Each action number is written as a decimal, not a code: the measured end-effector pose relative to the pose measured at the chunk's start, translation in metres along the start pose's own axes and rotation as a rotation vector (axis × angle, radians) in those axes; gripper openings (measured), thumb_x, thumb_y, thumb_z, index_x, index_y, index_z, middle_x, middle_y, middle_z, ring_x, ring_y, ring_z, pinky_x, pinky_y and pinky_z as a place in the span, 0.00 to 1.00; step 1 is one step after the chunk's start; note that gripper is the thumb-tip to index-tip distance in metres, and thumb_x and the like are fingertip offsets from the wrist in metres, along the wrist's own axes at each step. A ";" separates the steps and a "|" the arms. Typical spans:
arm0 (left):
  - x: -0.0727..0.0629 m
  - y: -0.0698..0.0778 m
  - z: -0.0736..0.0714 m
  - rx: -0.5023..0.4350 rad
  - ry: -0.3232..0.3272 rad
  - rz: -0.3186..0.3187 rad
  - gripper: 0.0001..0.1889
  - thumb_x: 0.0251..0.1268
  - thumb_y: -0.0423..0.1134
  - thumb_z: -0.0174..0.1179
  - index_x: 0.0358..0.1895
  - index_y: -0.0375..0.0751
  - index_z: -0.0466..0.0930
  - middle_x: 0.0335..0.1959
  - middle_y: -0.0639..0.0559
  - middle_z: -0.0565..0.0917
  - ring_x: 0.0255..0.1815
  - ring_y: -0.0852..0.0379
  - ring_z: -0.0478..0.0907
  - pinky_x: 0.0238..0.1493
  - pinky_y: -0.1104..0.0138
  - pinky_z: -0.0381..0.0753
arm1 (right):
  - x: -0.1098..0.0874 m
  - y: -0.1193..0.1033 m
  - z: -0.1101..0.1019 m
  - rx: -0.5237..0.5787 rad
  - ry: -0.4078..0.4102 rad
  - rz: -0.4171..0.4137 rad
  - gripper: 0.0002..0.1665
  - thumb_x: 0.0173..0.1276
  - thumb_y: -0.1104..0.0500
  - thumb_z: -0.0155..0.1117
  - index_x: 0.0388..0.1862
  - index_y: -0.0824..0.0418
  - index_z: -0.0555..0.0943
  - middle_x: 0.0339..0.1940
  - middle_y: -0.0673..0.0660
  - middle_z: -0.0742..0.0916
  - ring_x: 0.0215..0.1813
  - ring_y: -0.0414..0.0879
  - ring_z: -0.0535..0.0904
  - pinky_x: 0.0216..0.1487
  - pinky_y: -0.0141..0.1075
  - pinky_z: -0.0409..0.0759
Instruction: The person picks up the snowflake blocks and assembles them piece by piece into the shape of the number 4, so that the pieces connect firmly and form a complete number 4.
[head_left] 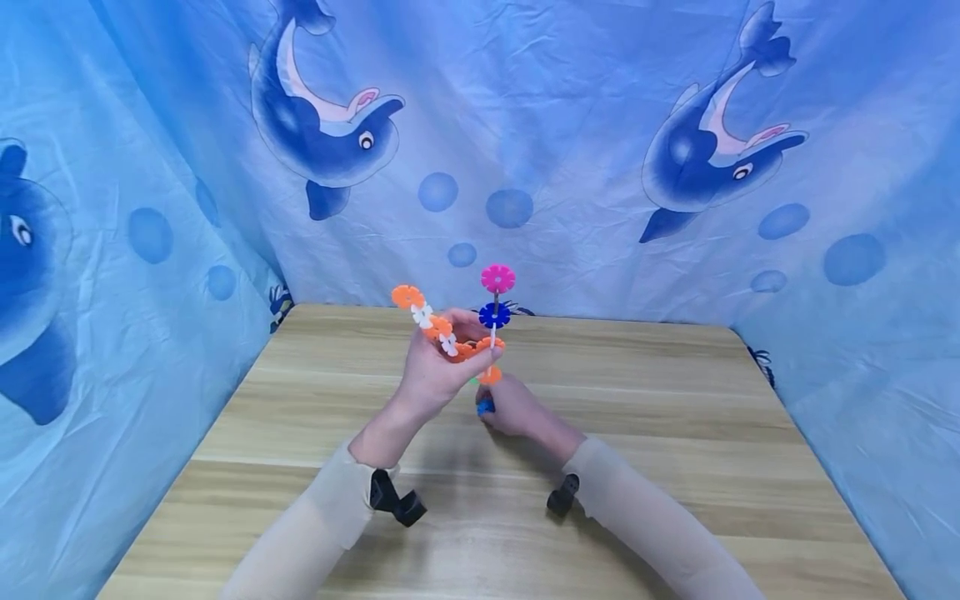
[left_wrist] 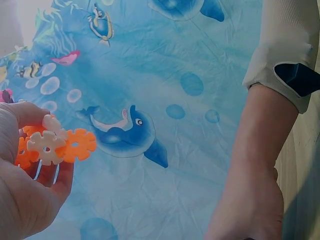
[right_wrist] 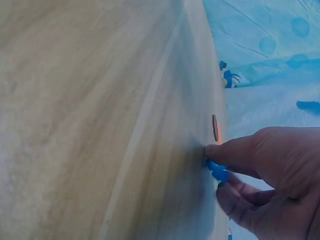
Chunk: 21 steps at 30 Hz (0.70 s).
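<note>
In the head view, my left hand [head_left: 429, 377] grips a joined build of notched plastic snowflake discs, held above the table. Its left arm alternates orange discs [head_left: 407, 296] and white discs [head_left: 422, 315]. On the right side a pink disc [head_left: 498, 279] tops a dark blue disc [head_left: 494, 316], with another orange disc [head_left: 490, 375] lower down. Just below, my right hand [head_left: 519, 407] pinches a blue disc [right_wrist: 218, 171] between thumb and fingers. A bit of green shows beside it; whether the blue disc joins the build is hidden. The left wrist view shows a white disc [left_wrist: 46, 148] within the left hand's curled fingers.
A wood-grain table [head_left: 300, 400] lies under both hands. Blue cloth [head_left: 570, 100] printed with dolphins and bubbles hangs behind it and at both sides. Each wrist carries a black camera mount [head_left: 395, 497] over a pale sleeve [head_left: 652, 517].
</note>
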<state>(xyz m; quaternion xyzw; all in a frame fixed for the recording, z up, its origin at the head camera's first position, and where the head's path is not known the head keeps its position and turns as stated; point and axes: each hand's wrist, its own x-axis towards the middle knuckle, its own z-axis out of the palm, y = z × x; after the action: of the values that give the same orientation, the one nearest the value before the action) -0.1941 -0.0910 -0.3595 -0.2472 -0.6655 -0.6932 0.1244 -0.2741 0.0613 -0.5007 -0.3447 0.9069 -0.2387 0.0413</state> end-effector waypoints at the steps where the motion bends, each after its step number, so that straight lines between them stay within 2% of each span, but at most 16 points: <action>1: 0.001 0.000 0.001 -0.007 -0.005 -0.001 0.19 0.53 0.29 0.71 0.47 0.40 0.76 0.39 0.45 0.83 0.41 0.47 0.83 0.43 0.59 0.86 | -0.002 0.002 -0.001 0.020 0.007 0.000 0.09 0.59 0.65 0.69 0.39 0.58 0.82 0.32 0.49 0.84 0.35 0.41 0.77 0.42 0.34 0.80; 4: 0.002 -0.002 0.003 -0.039 -0.017 -0.007 0.19 0.52 0.28 0.70 0.47 0.39 0.76 0.40 0.43 0.82 0.43 0.46 0.82 0.44 0.58 0.85 | -0.009 0.008 -0.007 0.062 0.008 0.032 0.10 0.59 0.67 0.68 0.38 0.56 0.81 0.30 0.47 0.83 0.33 0.40 0.77 0.39 0.34 0.80; 7: 0.002 -0.003 0.004 -0.083 -0.009 -0.020 0.18 0.52 0.26 0.70 0.47 0.37 0.75 0.40 0.43 0.82 0.43 0.46 0.82 0.44 0.59 0.85 | -0.013 0.013 -0.015 0.086 0.008 0.079 0.04 0.62 0.63 0.67 0.34 0.55 0.81 0.24 0.47 0.81 0.27 0.41 0.75 0.30 0.33 0.76; 9: 0.003 -0.004 0.005 -0.121 0.003 -0.037 0.18 0.51 0.24 0.69 0.46 0.35 0.75 0.40 0.44 0.82 0.43 0.46 0.82 0.44 0.59 0.85 | -0.016 0.015 -0.022 0.077 0.037 0.105 0.02 0.63 0.61 0.67 0.34 0.55 0.82 0.23 0.47 0.80 0.26 0.41 0.75 0.28 0.32 0.75; 15: 0.004 -0.006 0.008 -0.197 0.026 -0.058 0.19 0.50 0.20 0.67 0.45 0.34 0.76 0.39 0.46 0.82 0.43 0.49 0.81 0.44 0.61 0.85 | -0.023 0.015 -0.054 0.111 0.194 0.105 0.07 0.63 0.62 0.67 0.40 0.56 0.84 0.30 0.45 0.84 0.33 0.36 0.79 0.35 0.30 0.81; 21: 0.004 -0.007 0.011 -0.294 0.015 -0.056 0.20 0.50 0.18 0.65 0.45 0.39 0.76 0.38 0.46 0.82 0.41 0.50 0.83 0.44 0.58 0.85 | -0.033 0.005 -0.087 0.173 0.369 0.079 0.06 0.64 0.63 0.67 0.39 0.57 0.83 0.34 0.48 0.86 0.34 0.38 0.83 0.36 0.31 0.84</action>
<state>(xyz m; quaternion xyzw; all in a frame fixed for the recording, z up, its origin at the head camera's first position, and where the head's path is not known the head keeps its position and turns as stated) -0.1993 -0.0785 -0.3632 -0.2390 -0.5626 -0.7881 0.0725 -0.2735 0.1213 -0.4291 -0.2545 0.8880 -0.3730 -0.0870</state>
